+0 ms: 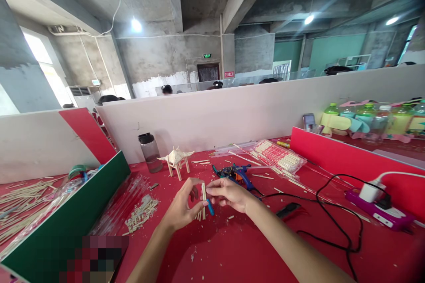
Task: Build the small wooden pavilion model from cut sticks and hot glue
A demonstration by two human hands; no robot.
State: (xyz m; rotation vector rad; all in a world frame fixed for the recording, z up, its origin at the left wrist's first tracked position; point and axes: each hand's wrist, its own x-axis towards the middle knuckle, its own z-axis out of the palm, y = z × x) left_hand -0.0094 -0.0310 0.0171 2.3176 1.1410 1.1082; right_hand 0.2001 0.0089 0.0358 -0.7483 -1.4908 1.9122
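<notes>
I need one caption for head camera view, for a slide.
Two bare hands hold short wooden sticks above a red table, near a small stick-built pavilion.

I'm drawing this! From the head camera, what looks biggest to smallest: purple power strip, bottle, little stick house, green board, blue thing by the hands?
1. Green board
2. Purple power strip
3. Bottle and little stick house: too alike to rank
4. Blue thing

The red table (186, 256) lies open in front, with only scattered crumbs. On the left, the green divider (66, 216) and stick pile (142, 214) block the way; on the right, the black cable (345, 225). Ahead stand the bottle (151, 154), little pavilion (177, 159) and glue guns (237, 174).
</notes>
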